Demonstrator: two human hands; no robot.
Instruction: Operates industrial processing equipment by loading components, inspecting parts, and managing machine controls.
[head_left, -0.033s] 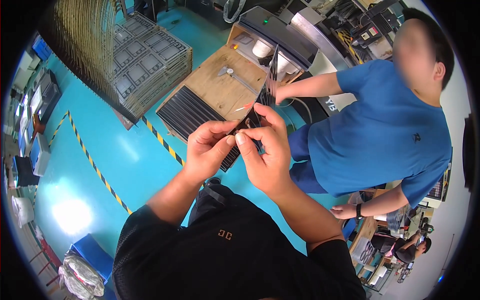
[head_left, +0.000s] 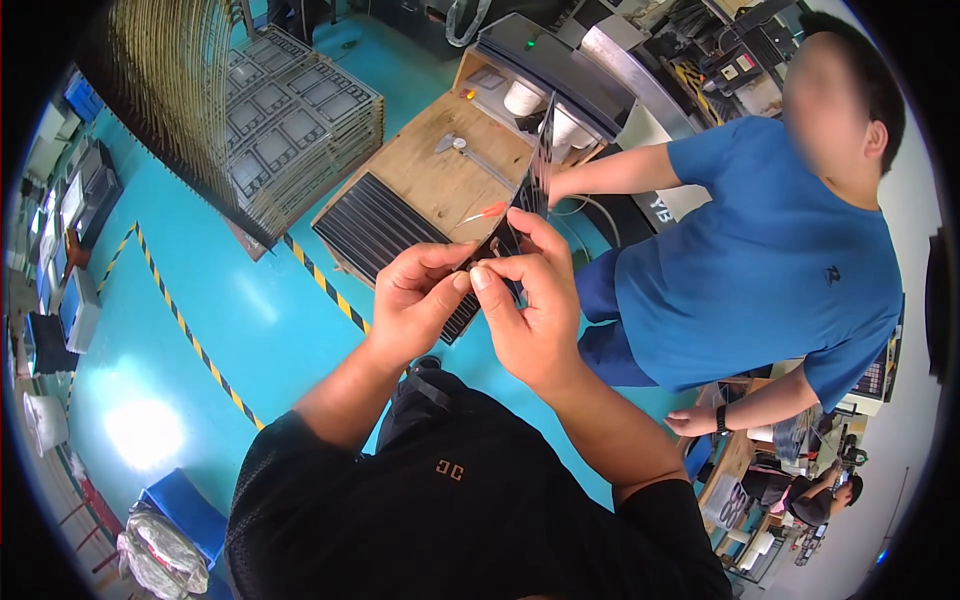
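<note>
I have a dark thin sheet [head_left: 538, 178] up in front of me, above the right, near part of the wooden surface [head_left: 418, 192]. I see it almost edge-on, so its full shape I can't tell. I judge it light and springy along its length, with a glossy face that could be slick and mark easily; its edges look the safest place to hold it. Its long axis runs away from me and a little rightward, the far end pointing toward the back right of the surface. My left fingers [head_left: 445, 298] and right fingers [head_left: 495, 301] are pinched together on its near end, thumbs almost touching; what lies between the tips is hidden. On the surface, a ribbed black panel [head_left: 372, 217] covers the near left, a caliper [head_left: 459, 143] lies farther back, and an orange-handled tool [head_left: 492, 211] sits toward the right. A co-worker's forearm [head_left: 622, 176] reaches in from the surface's right, its hand partly behind my sheet.
</note>
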